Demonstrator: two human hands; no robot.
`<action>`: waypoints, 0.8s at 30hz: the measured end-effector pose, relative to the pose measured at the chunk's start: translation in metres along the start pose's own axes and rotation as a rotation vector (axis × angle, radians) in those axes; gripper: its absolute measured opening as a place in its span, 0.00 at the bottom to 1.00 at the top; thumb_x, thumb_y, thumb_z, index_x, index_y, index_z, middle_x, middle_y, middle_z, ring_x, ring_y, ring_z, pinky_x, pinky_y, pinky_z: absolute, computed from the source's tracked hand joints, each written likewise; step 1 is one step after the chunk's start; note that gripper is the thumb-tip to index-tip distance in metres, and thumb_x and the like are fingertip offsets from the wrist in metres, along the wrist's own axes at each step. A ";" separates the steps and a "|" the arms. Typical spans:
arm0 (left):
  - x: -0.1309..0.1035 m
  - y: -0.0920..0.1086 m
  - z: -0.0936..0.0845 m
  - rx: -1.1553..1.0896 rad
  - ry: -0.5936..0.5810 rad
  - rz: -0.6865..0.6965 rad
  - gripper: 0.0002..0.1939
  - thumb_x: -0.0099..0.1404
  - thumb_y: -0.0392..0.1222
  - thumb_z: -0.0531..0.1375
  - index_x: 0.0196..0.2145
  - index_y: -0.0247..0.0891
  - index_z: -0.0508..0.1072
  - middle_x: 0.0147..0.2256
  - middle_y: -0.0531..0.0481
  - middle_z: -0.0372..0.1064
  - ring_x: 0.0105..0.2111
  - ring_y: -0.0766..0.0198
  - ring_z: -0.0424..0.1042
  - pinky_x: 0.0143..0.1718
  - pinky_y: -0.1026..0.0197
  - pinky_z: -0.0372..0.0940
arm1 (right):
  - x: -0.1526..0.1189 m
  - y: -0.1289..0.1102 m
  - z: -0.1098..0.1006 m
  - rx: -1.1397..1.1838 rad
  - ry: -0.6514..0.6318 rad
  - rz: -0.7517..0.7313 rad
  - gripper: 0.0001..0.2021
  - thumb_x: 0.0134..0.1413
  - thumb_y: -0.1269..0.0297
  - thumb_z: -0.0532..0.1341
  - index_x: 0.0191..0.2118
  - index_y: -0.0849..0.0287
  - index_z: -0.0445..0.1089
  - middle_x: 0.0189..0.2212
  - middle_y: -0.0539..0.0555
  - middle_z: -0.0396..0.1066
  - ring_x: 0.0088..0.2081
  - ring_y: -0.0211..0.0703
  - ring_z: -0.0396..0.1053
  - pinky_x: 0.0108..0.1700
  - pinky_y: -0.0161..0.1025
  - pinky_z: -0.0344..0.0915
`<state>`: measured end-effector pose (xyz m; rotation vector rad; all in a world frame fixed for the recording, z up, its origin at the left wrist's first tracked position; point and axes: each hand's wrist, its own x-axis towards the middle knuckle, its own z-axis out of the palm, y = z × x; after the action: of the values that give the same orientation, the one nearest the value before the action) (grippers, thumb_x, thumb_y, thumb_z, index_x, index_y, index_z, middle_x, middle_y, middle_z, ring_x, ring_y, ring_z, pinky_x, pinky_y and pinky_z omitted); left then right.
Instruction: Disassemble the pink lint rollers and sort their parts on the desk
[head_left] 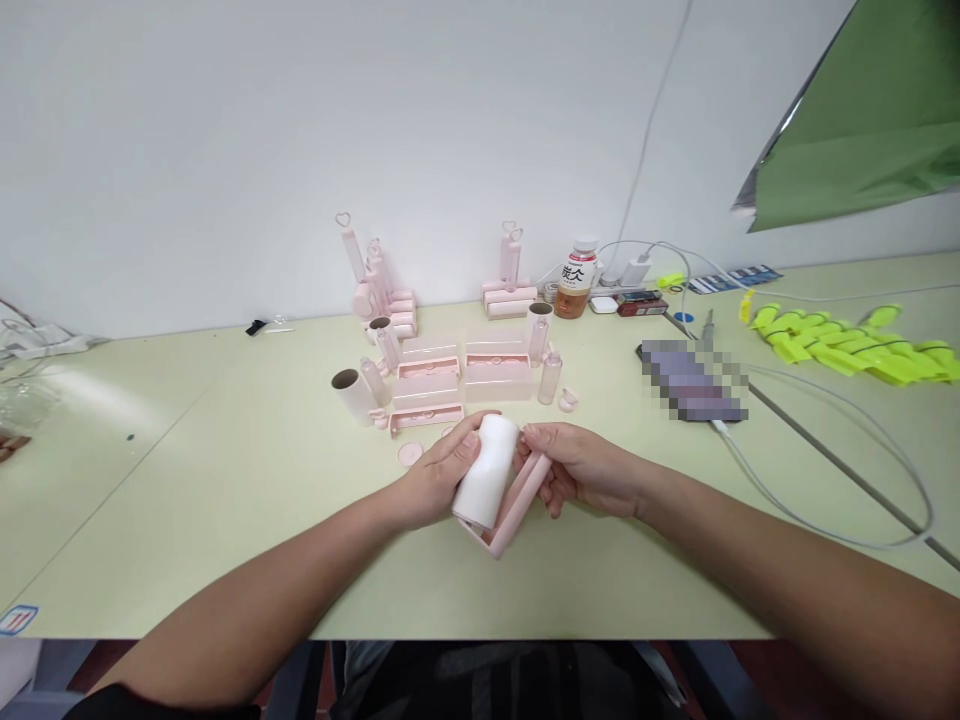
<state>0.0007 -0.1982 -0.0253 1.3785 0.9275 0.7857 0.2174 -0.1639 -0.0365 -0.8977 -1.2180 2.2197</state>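
Note:
My left hand (439, 475) is wrapped round a white roll (487, 475), tilted, its thumb lying along the near side. A pink L-shaped plastic holder (517, 508) sits beside and below the roll. The fingers of my right hand (581, 462) are closed on the holder's upper end. The roll lies close against the holder; I cannot tell whether it is fixed in it. Just beyond my hands are pink open cases (427, 415), a round pink disc (410, 454) and a small clear pink tube (550, 378).
White rolls with brown cores (352, 395) stand at the left of the cases. Pink parts with heart-shaped loops (352, 250) stand by the wall. A drink bottle (576, 280), a phone (686, 380) with a white cable (787, 518) and yellow pieces (862, 345) lie to the right.

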 end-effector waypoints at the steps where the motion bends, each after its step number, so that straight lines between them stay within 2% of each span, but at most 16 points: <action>1: -0.001 0.001 -0.003 0.054 -0.034 0.013 0.28 0.70 0.59 0.48 0.60 0.40 0.60 0.46 0.44 0.69 0.41 0.59 0.68 0.41 0.59 0.63 | 0.000 0.001 0.000 -0.003 -0.016 -0.009 0.20 0.57 0.47 0.62 0.32 0.62 0.67 0.20 0.49 0.69 0.19 0.33 0.67 0.19 0.30 0.70; 3: -0.003 0.003 -0.008 0.176 -0.103 0.054 0.28 0.71 0.58 0.47 0.63 0.42 0.55 0.53 0.42 0.65 0.48 0.55 0.67 0.48 0.55 0.62 | 0.000 0.002 0.000 -0.011 -0.038 -0.027 0.20 0.56 0.46 0.62 0.33 0.62 0.67 0.21 0.50 0.69 0.18 0.34 0.68 0.19 0.30 0.70; 5: -0.005 0.004 -0.012 0.306 -0.161 0.115 0.28 0.72 0.56 0.47 0.64 0.43 0.53 0.56 0.42 0.63 0.53 0.52 0.64 0.52 0.53 0.60 | 0.000 0.003 0.001 -0.016 -0.046 -0.035 0.21 0.57 0.45 0.61 0.34 0.61 0.67 0.21 0.50 0.69 0.18 0.34 0.67 0.18 0.31 0.69; 9: -0.007 0.008 -0.012 0.522 -0.254 0.242 0.27 0.73 0.55 0.44 0.65 0.44 0.51 0.56 0.43 0.65 0.51 0.52 0.67 0.51 0.52 0.61 | 0.001 0.005 0.002 -0.132 -0.087 -0.063 0.25 0.54 0.41 0.60 0.36 0.64 0.70 0.25 0.54 0.72 0.21 0.35 0.68 0.21 0.31 0.69; 12: -0.009 0.011 -0.007 0.640 -0.241 0.336 0.27 0.73 0.54 0.42 0.65 0.42 0.51 0.57 0.42 0.63 0.52 0.53 0.67 0.52 0.52 0.61 | -0.001 0.003 0.003 -0.261 -0.099 -0.083 0.28 0.49 0.39 0.63 0.35 0.65 0.70 0.27 0.56 0.73 0.25 0.37 0.70 0.25 0.33 0.71; 15: -0.009 0.015 -0.003 0.691 -0.229 0.371 0.24 0.74 0.53 0.40 0.60 0.41 0.59 0.53 0.44 0.67 0.48 0.56 0.68 0.49 0.55 0.62 | -0.004 0.000 0.004 -0.371 -0.099 -0.133 0.28 0.49 0.38 0.63 0.34 0.65 0.70 0.27 0.55 0.70 0.27 0.39 0.71 0.30 0.38 0.72; 19: -0.008 0.013 -0.004 0.811 -0.182 0.404 0.25 0.71 0.59 0.43 0.52 0.40 0.67 0.44 0.46 0.71 0.42 0.57 0.69 0.42 0.58 0.62 | -0.007 -0.002 0.004 -0.452 -0.145 -0.218 0.25 0.51 0.41 0.63 0.32 0.64 0.69 0.32 0.54 0.67 0.31 0.41 0.71 0.35 0.41 0.71; 24: -0.005 0.005 -0.008 0.993 -0.106 0.386 0.27 0.67 0.65 0.47 0.40 0.39 0.70 0.34 0.48 0.69 0.34 0.60 0.67 0.32 0.61 0.57 | -0.007 -0.002 0.004 -0.451 -0.131 -0.221 0.21 0.49 0.47 0.67 0.32 0.61 0.65 0.32 0.51 0.66 0.30 0.37 0.66 0.33 0.36 0.62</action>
<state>-0.0080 -0.1992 -0.0195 2.4935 1.0239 0.5149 0.2194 -0.1698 -0.0309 -0.7371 -1.8303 1.8849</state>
